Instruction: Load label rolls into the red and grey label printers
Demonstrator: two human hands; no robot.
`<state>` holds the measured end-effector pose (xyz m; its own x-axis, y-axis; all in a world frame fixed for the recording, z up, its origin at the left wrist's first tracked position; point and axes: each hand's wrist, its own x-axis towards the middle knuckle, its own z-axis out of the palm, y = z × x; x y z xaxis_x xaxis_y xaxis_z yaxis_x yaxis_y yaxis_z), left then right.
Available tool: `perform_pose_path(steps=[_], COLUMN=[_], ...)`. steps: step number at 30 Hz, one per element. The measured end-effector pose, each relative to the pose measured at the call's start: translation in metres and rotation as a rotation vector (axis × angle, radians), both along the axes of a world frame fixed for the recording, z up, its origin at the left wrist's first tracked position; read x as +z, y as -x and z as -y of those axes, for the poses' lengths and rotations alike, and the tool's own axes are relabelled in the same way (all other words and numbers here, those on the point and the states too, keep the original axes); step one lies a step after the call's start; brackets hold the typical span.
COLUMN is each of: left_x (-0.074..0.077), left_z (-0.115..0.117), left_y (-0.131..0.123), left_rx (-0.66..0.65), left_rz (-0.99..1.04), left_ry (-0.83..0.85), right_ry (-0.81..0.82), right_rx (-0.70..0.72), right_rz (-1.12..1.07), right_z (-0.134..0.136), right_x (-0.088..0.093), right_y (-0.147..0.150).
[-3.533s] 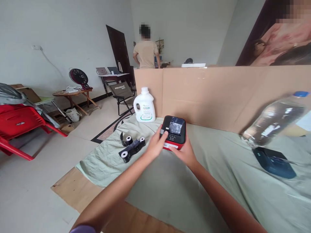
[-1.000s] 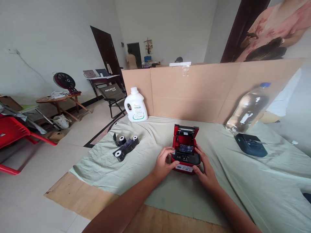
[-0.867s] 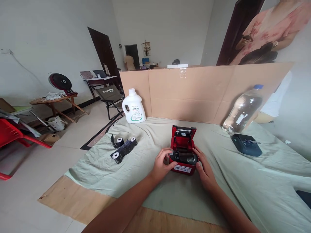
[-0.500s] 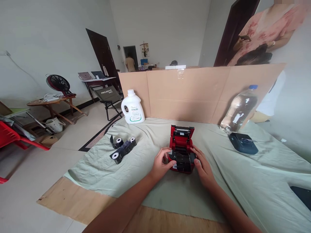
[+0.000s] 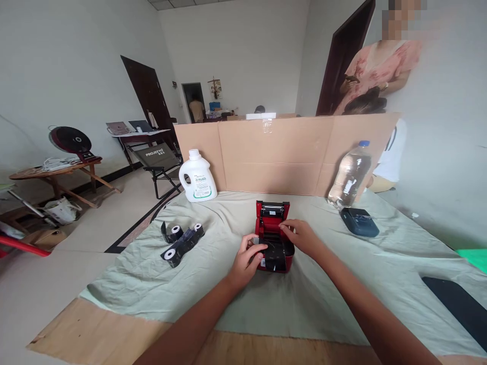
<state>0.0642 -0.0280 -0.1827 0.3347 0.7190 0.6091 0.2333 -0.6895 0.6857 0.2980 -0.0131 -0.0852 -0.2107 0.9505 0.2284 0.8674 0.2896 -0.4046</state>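
The red label printer [image 5: 269,226] sits mid-counter [image 5: 114,329] on a pale green cloth [image 5: 342,284], with its lid raised. The left hand [image 5: 243,257] reaches in from seven o'clock, fingers curled around the printer's front-left corner, gripping it. The right hand [image 5: 301,236] comes from four o'clock, wrist arched, fingers drawn narrow over the open bay; I cannot tell whether they pinch anything. Black-wrapped rolls [image 5: 181,241] lie at nine o'clock.

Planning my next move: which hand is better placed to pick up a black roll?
Probably the left. The black rolls lie left of the red printer, nearest the left hand gripping that side; the right hand is over the open compartment, farther off.
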Motion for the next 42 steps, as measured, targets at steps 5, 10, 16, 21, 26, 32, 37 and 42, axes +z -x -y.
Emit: perform_pose_path(steps=[5,10,16,21,26,32,37,42], left_x=[-0.001,-0.002,-0.001,0.000,0.000,-0.002,-0.002,-0.001], left_z=[-0.002,-0.002,-0.002,-0.001,-0.001,-0.001,-0.001,-0.001], left_y=[0.001,0.002,0.001,0.002,0.002,0.002,0.002,0.002], left_rx=[0.002,-0.012,-0.018,-0.020,-0.016,-0.009,-0.010,-0.005], left_rz=[-0.004,0.000,0.013,0.000,0.009,0.009,0.014,0.015], left_ry=[-0.021,-0.028,-0.032,-0.010,-0.003,-0.008,0.006,0.009], right_ry=[0.248,0.415,0.466,0.391,0.367,0.351,0.354,0.357], right_rx=[0.046,0.055,0.105,0.133,0.117,0.101,0.077,0.067], right_rz=[0.469,0.602,0.654,0.630,0.610,0.581,0.559,0.547], right_z=[-0.025,-0.044,-0.046,-0.037,-0.036,-0.034,-0.032,-0.033], right_x=[0.033,0.045,0.046,0.039,0.037,0.036,0.035,0.034], right_y=[0.034,0.057,0.059,0.056,0.056,0.053,0.053,0.053])
